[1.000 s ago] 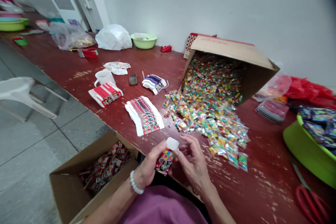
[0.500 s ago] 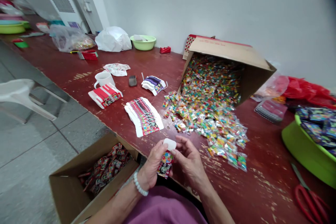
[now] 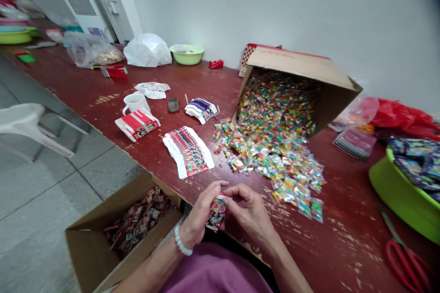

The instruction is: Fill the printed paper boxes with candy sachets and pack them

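A small printed candy box [image 3: 216, 214], red and black with coloured dots, is held between my two hands near the table's front edge. My left hand [image 3: 201, 213] grips it from the left, a beaded bracelet on the wrist. At the box's top end, the fingers of my right hand [image 3: 247, 208] press on its white flap, which is now mostly covered. A fanned stack of flat candy boxes [image 3: 189, 152] lies just beyond my left hand. To the right spreads a pile of clear candy packets [image 3: 275, 160], spilling from a tipped cardboard carton [image 3: 338, 96].
An open carton [image 3: 85, 256] with filled red-and-black boxes stands below the table edge at left. Scissors [image 3: 405, 256] and a green basin [image 3: 395, 192] of dark packs are at right. A white mug [image 3: 135, 102] and more flat boxes [image 3: 138, 124] lie at left; a plastic stool [image 3: 27, 119] is beyond.
The white flap at the box's top stood up before; now it is folded down under my fingers. My right hand has closed in on the box.
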The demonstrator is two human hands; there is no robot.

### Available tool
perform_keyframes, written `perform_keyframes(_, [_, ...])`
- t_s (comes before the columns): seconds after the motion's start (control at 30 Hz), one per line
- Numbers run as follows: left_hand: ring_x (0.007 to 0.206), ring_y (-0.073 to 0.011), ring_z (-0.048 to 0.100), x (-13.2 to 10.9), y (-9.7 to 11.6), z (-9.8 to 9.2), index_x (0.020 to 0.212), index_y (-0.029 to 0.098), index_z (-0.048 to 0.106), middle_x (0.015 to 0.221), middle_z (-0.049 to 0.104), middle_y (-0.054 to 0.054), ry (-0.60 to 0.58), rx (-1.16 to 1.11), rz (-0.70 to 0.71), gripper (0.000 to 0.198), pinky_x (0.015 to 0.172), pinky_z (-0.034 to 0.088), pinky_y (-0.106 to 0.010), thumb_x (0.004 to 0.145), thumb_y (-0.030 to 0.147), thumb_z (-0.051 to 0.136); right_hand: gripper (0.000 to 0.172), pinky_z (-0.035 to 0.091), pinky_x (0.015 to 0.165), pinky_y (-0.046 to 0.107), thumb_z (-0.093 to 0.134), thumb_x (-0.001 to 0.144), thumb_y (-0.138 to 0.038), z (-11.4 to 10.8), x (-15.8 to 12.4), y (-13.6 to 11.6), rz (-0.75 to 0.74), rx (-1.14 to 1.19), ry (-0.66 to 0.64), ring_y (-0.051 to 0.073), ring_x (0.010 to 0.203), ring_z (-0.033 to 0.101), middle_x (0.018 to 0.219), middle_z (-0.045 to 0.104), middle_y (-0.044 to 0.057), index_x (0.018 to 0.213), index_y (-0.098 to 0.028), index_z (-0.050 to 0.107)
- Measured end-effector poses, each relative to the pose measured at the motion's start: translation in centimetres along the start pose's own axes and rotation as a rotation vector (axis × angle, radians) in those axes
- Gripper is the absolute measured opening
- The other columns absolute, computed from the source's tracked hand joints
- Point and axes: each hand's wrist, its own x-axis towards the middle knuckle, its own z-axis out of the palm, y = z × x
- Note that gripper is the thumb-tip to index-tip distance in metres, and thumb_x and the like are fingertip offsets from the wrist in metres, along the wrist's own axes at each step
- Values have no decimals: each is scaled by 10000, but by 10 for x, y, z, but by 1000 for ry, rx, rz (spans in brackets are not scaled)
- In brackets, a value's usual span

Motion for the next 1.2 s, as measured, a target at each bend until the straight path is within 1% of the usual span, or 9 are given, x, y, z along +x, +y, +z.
perform_keyframes(0.23, [426, -121, 556, 0, 0, -2, 1252, 144, 647, 709, 697, -69, -112, -12, -33, 631, 407, 415, -213, 891, 632, 475, 225, 560, 620, 337, 721, 803, -394, 7, 2, 0, 189, 408, -51, 214, 723, 683, 894, 741, 71, 741, -184, 675])
perform_keyframes(0.43, [433, -141, 584, 4, 1, -5, 1197, 159, 669, 706, 701, -32, -31, -204, -158, 455, 434, 451, -249, 865, 448, 554, 134, 503, 920, 382, 637, 896, -317, 5, -8, -2, -166, 53, -95, 227, 1050, 637, 1106, 688, 72, 977, -240, 712])
perform_keyframes(0.63, [936, -216, 686, 11, -4, -8, 1024, 158, 697, 989, 733, -50, 100, -336, -24, 295, 854, 521, -305, 776, 318, 690, 886, 389, 1016, 533, 832, 604, -239, 27, -22, 10, -331, -502, -48, 353, 1207, 474, 1400, 503, 147, 1399, -223, 442])
perform_keyframes(0.77, [1022, -228, 662, 7, -1, -11, 1070, 155, 673, 1036, 723, -67, 49, -359, -53, 333, 921, 500, -324, 819, 373, 687, 827, 380, 996, 538, 711, 618, -145, 38, -17, 15, -400, -610, -7, 351, 1158, 487, 1290, 567, 160, 1394, -182, 426])
perform_keyframes(0.87, [939, -208, 676, 1, 5, -18, 1074, 158, 657, 986, 718, -68, 33, -396, -111, 345, 854, 525, -308, 860, 430, 647, 781, 431, 954, 482, 744, 602, -198, 43, -9, 9, -445, -488, -34, 324, 1103, 526, 1248, 581, 147, 1334, -183, 474])
perform_keyframes(0.97, [766, -157, 668, -8, 11, -34, 1095, 183, 628, 892, 697, -29, 87, -273, -62, 335, 719, 534, -257, 840, 392, 685, 821, 486, 909, 409, 831, 601, -310, 50, 1, 2, -390, -282, -168, 273, 1043, 578, 1196, 611, 100, 1334, -212, 472])
perform_keyframes(1.07, [601, -141, 611, -21, 17, -69, 1184, 214, 559, 788, 652, 2, 208, -37, 1, 465, 527, 485, -235, 810, 459, 689, 837, 493, 928, 376, 852, 643, -393, 57, 21, 6, -312, -191, -254, 248, 1088, 587, 1250, 595, 82, 1363, -247, 450])
perform_keyframes(1.13, [599, -162, 604, -31, 21, -104, 1253, 238, 508, 799, 642, 0, 370, 211, 69, 547, 502, 471, -251, 812, 533, 642, 731, 491, 927, 391, 804, 721, -396, 59, 40, 18, -270, -250, -122, 257, 1090, 586, 1242, 594, 105, 1348, -224, 470])
perform_keyframes(1.2, [798, -217, 650, -40, 23, -143, 1244, 244, 531, 940, 664, -40, 568, 598, 156, 540, 670, 522, -316, 810, 553, 620, 521, 497, 890, 407, 696, 836, -359, 61, 61, 34, -230, -368, 51, 261, 1017, 606, 1137, 629, 119, 1296, -189, 520])
